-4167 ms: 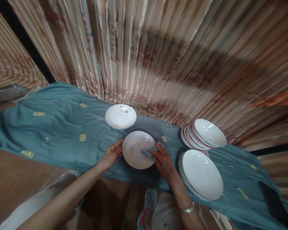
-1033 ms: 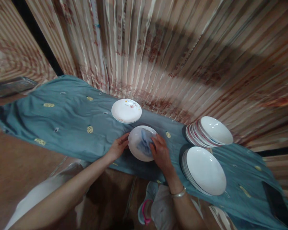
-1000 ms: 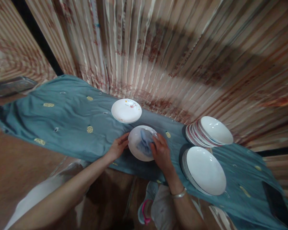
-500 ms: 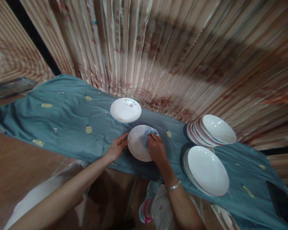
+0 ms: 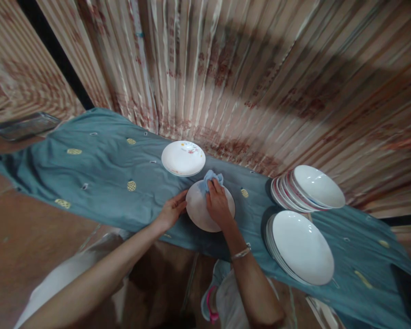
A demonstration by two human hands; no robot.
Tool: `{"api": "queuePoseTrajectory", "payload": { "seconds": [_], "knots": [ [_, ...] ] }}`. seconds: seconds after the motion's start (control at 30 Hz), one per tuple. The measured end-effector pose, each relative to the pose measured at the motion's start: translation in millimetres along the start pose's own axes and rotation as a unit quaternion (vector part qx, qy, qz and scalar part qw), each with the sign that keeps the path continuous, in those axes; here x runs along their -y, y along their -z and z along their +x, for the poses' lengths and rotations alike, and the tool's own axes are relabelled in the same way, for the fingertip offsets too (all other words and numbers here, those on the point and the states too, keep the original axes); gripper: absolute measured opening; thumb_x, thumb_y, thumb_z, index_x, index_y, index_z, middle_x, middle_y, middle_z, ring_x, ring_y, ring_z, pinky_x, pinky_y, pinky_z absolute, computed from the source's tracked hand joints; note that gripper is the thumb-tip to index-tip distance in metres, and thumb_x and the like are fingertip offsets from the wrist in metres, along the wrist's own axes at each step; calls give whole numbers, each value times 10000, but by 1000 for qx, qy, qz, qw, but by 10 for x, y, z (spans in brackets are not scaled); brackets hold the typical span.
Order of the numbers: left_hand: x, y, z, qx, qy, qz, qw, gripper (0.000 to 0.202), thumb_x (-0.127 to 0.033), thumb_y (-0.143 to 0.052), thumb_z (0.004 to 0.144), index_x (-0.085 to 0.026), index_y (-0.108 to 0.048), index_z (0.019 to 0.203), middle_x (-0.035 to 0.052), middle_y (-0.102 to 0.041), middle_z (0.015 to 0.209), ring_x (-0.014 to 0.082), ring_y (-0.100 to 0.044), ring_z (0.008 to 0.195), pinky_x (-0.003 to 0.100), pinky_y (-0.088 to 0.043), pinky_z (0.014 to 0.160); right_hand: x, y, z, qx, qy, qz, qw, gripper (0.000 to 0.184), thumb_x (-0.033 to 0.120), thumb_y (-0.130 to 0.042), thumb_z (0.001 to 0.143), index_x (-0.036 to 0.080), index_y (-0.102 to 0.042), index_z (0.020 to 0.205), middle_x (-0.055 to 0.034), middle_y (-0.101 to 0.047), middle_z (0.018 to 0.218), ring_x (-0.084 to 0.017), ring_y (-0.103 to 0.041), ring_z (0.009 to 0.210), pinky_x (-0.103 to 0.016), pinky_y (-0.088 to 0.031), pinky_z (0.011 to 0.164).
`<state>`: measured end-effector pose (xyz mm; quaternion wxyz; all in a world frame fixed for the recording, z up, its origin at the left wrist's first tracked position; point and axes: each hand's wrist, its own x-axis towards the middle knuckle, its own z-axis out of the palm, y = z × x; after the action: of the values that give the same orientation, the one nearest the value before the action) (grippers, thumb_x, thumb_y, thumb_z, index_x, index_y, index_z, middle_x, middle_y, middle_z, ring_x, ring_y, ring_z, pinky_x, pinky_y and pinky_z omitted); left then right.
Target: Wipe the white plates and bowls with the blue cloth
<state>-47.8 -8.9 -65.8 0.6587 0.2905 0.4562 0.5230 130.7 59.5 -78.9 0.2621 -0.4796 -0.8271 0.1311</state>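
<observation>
A white plate (image 5: 202, 214) lies on the cloth-covered table in front of me. My left hand (image 5: 173, 210) grips its left rim, thumb and fingers at the edge. My right hand (image 5: 218, 201) is closed on a light blue cloth (image 5: 213, 177) and presses it against the plate's far edge. Part of the cloth sticks out past the rim, and the rest is hidden under my fingers. Just behind this plate sits another white plate (image 5: 182, 158) with a small floral pattern, with a second rim showing beneath it.
To the right stand a stack of white bowls (image 5: 317, 186) with red-patterned sides and a stack of white plates (image 5: 303, 246). A dark phone-like object (image 5: 407, 290) lies at the far right. A clear tray (image 5: 25, 126) is at the far left. A pleated curtain (image 5: 226, 77) hangs behind the table.
My right hand has moved the blue cloth from the plate's right part to its far edge. My left hand keeps its hold on the rim. The whole view has shifted slightly.
</observation>
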Motion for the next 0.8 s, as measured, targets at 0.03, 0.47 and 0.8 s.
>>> {"api": "queuePoseTrajectory", "payload": {
  "seconds": [0.03,0.47,0.8],
  "knots": [
    [3,0,0,-1,-1,-3,1000,691,-376,-848,623,-165,-676,1259,117,-751,1149,283,-673,1091,387,-528,936,19,-13,18,3,5,-1,1000,521,131,-373,937,71,-498,1440,-212,-468,1512,-304,-384,1446,-536,-322,1188],
    [46,-9,27,-33,7,-34,999,516,-280,-840,601,-154,-710,1084,44,-754,938,196,-682,871,356,-532,877,295,-113,16,30,80,91,992,519,168,-366,954,125,-494,1455,-152,-478,1523,-261,-412,1429,-498,-340,1200],
    [-97,17,-13,-87,63,-90,990,162,-340,-674,766,-182,-658,799,21,-635,675,175,-622,702,293,-542,696,451,-22,-108,86,101,115,984,500,231,-374,991,167,-486,1474,-139,-487,1519,-259,-456,1397,-480,-383,1179]
  ]
}}
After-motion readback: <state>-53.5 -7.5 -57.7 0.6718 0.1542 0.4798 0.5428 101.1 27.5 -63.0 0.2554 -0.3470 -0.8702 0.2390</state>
